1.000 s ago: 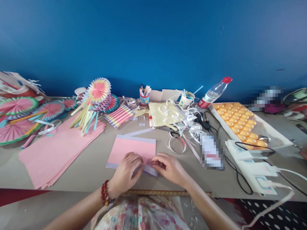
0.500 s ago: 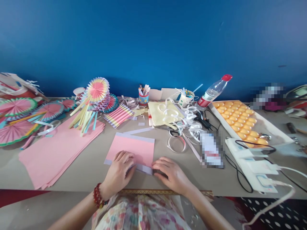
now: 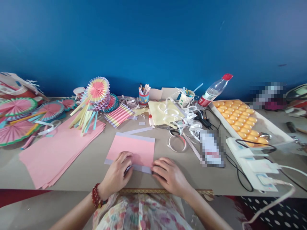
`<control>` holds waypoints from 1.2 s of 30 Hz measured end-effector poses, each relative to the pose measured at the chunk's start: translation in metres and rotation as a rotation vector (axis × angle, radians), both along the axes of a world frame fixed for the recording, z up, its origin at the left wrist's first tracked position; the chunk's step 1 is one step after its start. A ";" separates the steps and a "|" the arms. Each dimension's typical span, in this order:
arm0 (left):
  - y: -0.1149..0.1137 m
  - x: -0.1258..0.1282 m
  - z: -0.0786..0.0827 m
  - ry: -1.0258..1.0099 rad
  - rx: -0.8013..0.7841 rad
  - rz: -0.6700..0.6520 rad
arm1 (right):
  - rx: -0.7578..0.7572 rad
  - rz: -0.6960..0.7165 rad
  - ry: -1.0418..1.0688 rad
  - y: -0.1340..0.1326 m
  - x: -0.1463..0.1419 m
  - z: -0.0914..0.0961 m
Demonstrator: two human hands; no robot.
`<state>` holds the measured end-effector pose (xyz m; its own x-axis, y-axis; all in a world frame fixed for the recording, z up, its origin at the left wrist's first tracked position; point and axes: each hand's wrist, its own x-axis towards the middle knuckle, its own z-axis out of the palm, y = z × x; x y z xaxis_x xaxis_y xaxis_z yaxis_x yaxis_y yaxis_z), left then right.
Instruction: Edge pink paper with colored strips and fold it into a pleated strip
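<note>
A pink sheet of paper (image 3: 136, 147) with pale lilac strips along its far and near edges lies flat on the table in front of me. Curled over its near edge, my left hand (image 3: 118, 171) has its fingertips on the pink surface and its thumb by the lilac strip. At the near right corner, my right hand (image 3: 169, 175) is closed, fingertips at the paper's edge. Its thumb is mostly hidden under the fingers. A loose lilac strip (image 3: 137, 130) lies just beyond the sheet.
Left are a stack of pink paper (image 3: 55, 153) and folded paper fans (image 3: 98, 88). A pleated sheet (image 3: 119, 115), pen cup (image 3: 144, 97), yellow paper (image 3: 155, 115) and tangled white strips (image 3: 189, 119) lie behind. Right are a bottle (image 3: 213, 91), box of orange domes (image 3: 242, 119) and power strip (image 3: 254, 169).
My left hand has slid slightly left and towards me along the near edge. The right hand's thumb has tucked further under its fingers. The paper has barely moved.
</note>
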<state>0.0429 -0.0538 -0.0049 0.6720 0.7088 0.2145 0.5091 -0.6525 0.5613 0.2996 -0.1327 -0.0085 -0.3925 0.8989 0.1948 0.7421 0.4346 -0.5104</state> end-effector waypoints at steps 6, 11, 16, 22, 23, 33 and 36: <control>0.001 -0.001 -0.006 0.012 -0.017 0.004 | -0.006 0.004 -0.010 -0.002 0.001 -0.003; -0.001 -0.002 -0.007 0.043 0.047 0.014 | -0.005 0.014 -0.010 -0.002 0.002 -0.003; -0.010 0.006 0.001 0.127 0.206 -0.184 | 0.024 0.018 -0.004 -0.002 0.003 -0.004; -0.023 0.016 -0.005 0.204 0.318 -0.368 | 0.033 0.015 -0.037 -0.002 0.003 -0.008; -0.023 0.017 -0.007 0.216 0.319 -0.362 | 0.031 0.013 -0.040 -0.002 0.002 -0.008; -0.022 0.018 -0.005 0.244 0.296 -0.370 | 0.062 0.006 -0.017 -0.001 0.001 -0.007; -0.022 0.019 -0.005 0.245 0.285 -0.367 | 0.065 0.000 -0.006 -0.002 0.001 -0.009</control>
